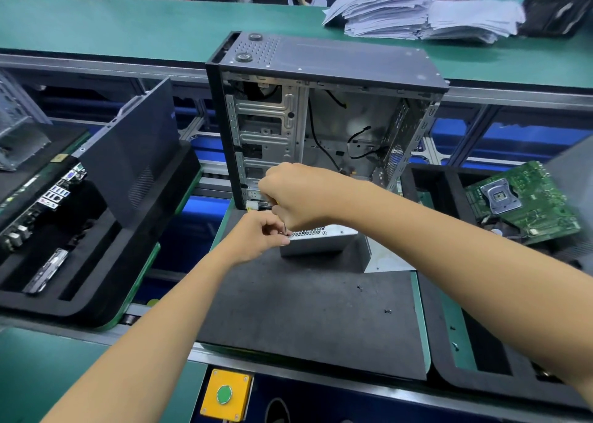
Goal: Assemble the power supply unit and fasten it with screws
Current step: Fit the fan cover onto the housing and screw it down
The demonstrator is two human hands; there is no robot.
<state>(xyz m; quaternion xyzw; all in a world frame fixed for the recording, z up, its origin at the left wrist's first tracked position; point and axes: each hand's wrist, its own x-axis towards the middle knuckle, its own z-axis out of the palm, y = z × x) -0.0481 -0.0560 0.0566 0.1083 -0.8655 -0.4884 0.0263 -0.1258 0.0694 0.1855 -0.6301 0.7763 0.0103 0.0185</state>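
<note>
A black computer case [324,66] stands open on a dark foam mat [305,313], its bare metal inside facing me. The silver power supply unit [321,239] sits at the case's bottom front corner, its perforated face with one screw showing. My right hand [298,194] grips a screwdriver with a yellow handle, mostly hidden in the fist, its tip down at the unit's left edge. My left hand [260,234] pinches something small at that tip, right against the unit. A few loose black screws [360,288] lie on the mat.
A second case with a motherboard [41,198] lies on the left tray. A green motherboard [523,201] sits on the right tray. Paper stacks [401,11] lie on the far green bench. A yellow box with a green button [224,393] is at the front edge.
</note>
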